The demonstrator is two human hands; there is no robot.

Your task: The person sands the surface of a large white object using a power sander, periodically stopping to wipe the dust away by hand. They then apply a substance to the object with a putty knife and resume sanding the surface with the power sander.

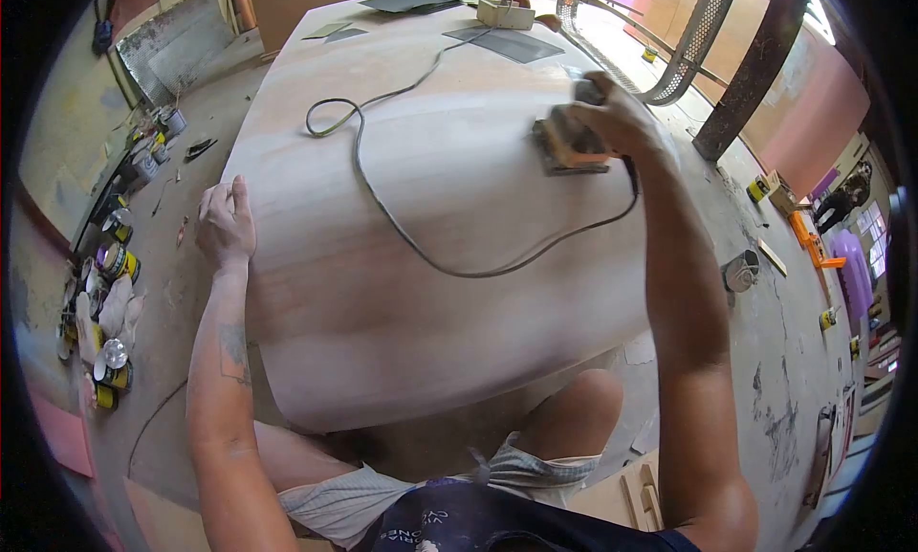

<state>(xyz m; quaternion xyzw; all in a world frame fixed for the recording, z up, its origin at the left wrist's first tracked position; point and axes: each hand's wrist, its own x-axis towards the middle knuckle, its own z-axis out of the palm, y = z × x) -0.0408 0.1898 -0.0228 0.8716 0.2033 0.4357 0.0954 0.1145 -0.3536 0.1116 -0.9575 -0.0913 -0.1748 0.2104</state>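
A large pale, dusty panel with a curved surface lies in front of me. My right hand is wrapped round an orange and black power sander, which rests on the panel's upper right part. From the sander a dark cord loops across the panel up to a pale box at the far end. My left hand lies on the panel's left edge, its fingers bent over the surface and the thumb pointing away from me; no object shows in it.
Dark abrasive sheets and a grey sheet lie at the panel's far end. Paint cans line the floor at left. At right are a metal can, a slanted post and a distant person.
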